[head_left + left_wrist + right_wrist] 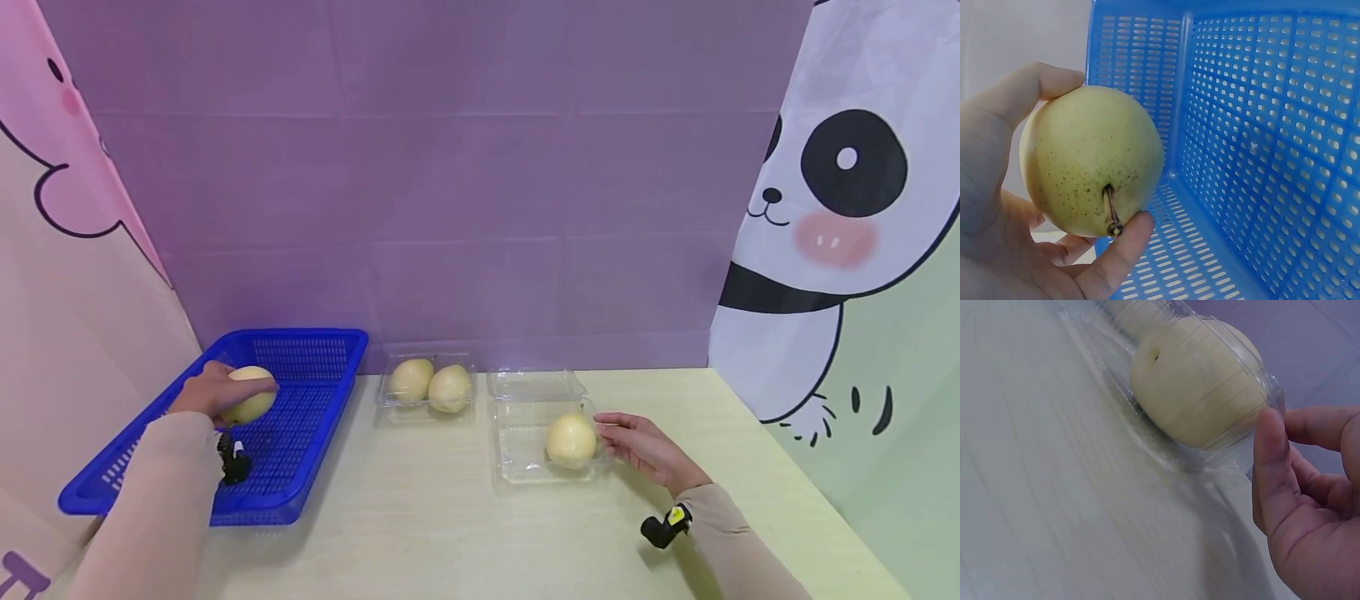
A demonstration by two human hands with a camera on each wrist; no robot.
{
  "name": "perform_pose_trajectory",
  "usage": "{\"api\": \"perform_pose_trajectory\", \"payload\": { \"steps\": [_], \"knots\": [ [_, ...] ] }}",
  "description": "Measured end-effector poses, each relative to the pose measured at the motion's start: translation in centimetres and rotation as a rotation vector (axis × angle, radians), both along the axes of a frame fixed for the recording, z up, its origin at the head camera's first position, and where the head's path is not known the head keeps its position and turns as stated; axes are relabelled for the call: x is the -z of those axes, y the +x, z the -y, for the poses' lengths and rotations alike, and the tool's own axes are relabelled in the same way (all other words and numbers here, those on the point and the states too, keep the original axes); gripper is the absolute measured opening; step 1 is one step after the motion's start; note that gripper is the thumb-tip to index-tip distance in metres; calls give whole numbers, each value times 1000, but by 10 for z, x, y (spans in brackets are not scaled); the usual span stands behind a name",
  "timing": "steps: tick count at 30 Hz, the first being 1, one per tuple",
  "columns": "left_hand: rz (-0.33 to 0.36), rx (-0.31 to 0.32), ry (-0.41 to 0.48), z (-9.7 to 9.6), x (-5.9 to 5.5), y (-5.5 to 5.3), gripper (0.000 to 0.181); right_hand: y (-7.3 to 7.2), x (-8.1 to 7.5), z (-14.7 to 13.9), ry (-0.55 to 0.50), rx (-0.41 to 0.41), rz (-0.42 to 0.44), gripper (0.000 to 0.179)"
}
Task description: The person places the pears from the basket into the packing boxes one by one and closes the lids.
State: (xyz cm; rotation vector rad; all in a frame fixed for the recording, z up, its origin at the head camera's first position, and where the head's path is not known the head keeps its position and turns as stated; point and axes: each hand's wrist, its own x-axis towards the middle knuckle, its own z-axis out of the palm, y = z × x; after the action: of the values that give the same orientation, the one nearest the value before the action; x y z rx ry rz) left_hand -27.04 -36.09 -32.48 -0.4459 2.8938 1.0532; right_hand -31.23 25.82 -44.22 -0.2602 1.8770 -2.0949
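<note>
My left hand (213,392) grips a pale yellow pear (1094,156) above the blue basket (288,500), thumb on one side and fingers round the other. The stem points toward the left wrist camera. At the right, my right hand (648,450) pinches the edge of a clear plastic box (517,475) between thumb and fingers. One pear (572,440) sits in the right part of that box, close by the fingertips. The box's lid (536,385) is folded back toward the wall.
Left of the open box stands another clear box (382,396) holding two pears (450,388). A purple cloth wall (465,183) closes off the table's (405,533) back edge. Printed panels, one with a panda (855,167), flank both sides.
</note>
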Motion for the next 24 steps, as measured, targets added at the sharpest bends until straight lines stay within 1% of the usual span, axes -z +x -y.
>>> {"api": "perform_pose_trajectory", "payload": {
  "steps": [8,11,18,24],
  "knots": [
    [10,33,-5,-2,-2,-4,105,1,0,1,-6,0,-1,33],
    [-1,46,2,-3,-3,-5,106,0,-1,1,-1,2,-2,33],
    [-37,49,33,-10,-8,-6,104,-2,1,2,9,5,-7,35],
    [-60,83,77,-15,-16,-7,105,-2,1,2,8,5,-5,33]
  ]
}}
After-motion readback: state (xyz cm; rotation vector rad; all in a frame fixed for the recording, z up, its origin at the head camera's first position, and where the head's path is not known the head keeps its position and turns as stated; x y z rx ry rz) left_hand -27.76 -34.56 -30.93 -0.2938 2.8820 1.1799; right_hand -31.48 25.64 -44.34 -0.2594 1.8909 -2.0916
